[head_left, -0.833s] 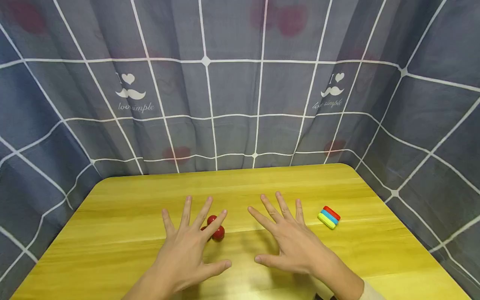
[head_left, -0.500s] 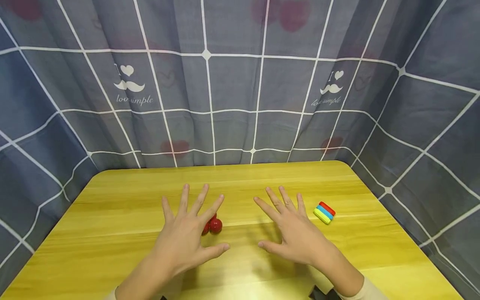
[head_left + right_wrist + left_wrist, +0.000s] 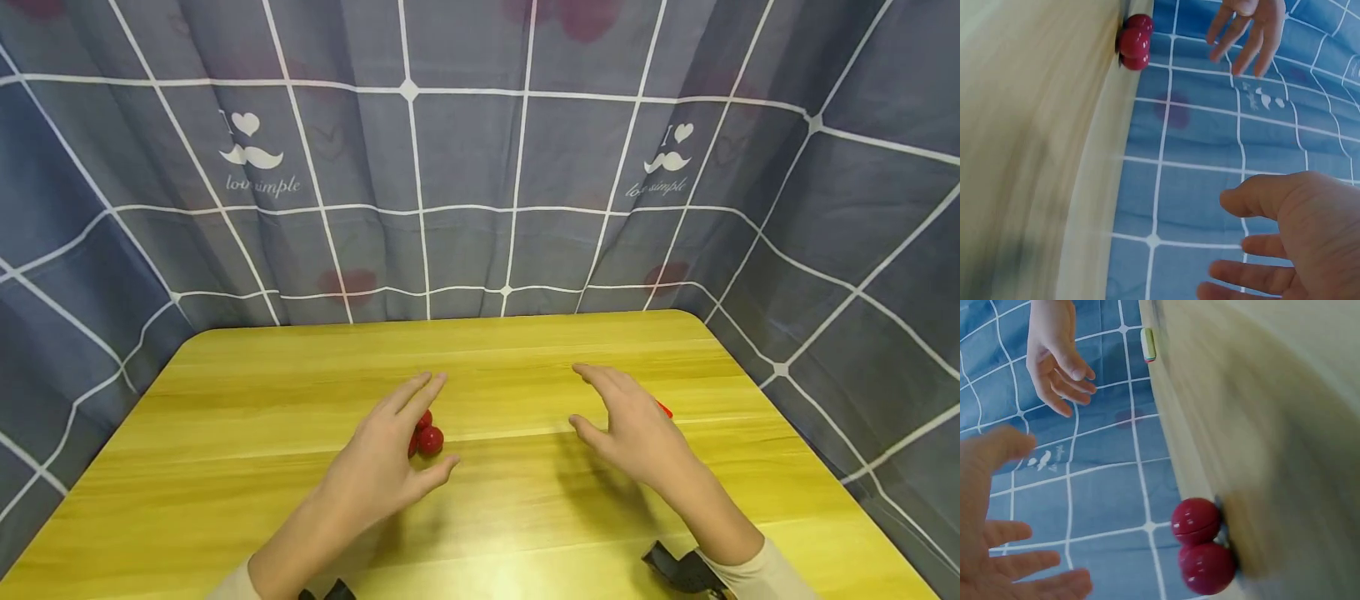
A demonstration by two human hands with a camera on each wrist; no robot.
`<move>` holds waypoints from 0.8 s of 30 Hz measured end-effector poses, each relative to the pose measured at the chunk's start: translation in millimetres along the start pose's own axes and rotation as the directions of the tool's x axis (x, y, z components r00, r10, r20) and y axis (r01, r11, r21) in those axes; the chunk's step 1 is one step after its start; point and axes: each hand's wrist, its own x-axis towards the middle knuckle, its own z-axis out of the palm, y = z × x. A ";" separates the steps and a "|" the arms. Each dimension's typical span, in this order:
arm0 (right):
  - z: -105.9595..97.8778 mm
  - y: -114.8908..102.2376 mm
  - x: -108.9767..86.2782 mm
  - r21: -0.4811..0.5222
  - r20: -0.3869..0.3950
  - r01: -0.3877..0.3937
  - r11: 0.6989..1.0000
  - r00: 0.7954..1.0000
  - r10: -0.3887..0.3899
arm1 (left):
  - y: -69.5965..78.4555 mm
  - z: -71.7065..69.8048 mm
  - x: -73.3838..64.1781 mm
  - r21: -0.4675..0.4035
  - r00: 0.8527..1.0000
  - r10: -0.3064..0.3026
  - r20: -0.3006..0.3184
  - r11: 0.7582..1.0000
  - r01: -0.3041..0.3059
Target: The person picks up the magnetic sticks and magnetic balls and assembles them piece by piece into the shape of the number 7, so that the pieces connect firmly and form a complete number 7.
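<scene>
My left hand [image 3: 382, 462] hovers over the table beside several glossy red balls [image 3: 431, 440], its fingers loosely bent and thumb apart. Nothing is in it. Part of the ball cluster hides behind that hand in the head view; in the left wrist view the red balls [image 3: 1200, 550] sit bunched on the tabletop. My right hand [image 3: 637, 425] floats above the table on the other side, with relaxed fingers and nothing held. Behind it only a red tip of the small striped block [image 3: 664, 409] shows. A yellow side of that block [image 3: 1148, 345] appears in the left wrist view.
The yellow wood-grain table [image 3: 495, 517] has rounded far corners. A grey-blue curtain [image 3: 465, 167] with white grid lines stands behind it and along both sides. Black straps [image 3: 682, 571] sit at the wrists.
Both hands had fingers spread wide; now the fingers are drawn together and bent. The right hand has shifted right, covering most of the striped block. The head view has tilted slightly.
</scene>
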 end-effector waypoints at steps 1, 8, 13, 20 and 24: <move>-0.6 2.2 0.4 0.005 0.008 -0.011 1.000 1.000 0.011 | -1.3 2.0 1.1 -0.016 1.000 0.002 -0.012 1.000 -0.003; -4.6 16.6 3.8 0.013 0.049 -0.099 0.995 0.994 0.098 | -12.7 16.8 3.6 -0.094 0.999 -0.049 0.015 0.994 0.050; -3.8 25.8 5.7 -0.005 0.064 -0.116 0.993 0.991 0.116 | -17.9 22.6 2.2 -0.092 0.991 -0.079 0.105 0.992 0.089; -0.8 34.0 7.5 -0.008 0.065 -0.112 0.994 0.992 0.112 | -20.6 27.1 2.1 -0.068 0.982 -0.062 0.177 0.995 0.075; 1.1 34.6 7.6 -0.004 0.072 -0.111 0.994 0.991 0.111 | -21.7 31.4 1.6 -0.028 0.977 -0.070 0.202 0.997 0.078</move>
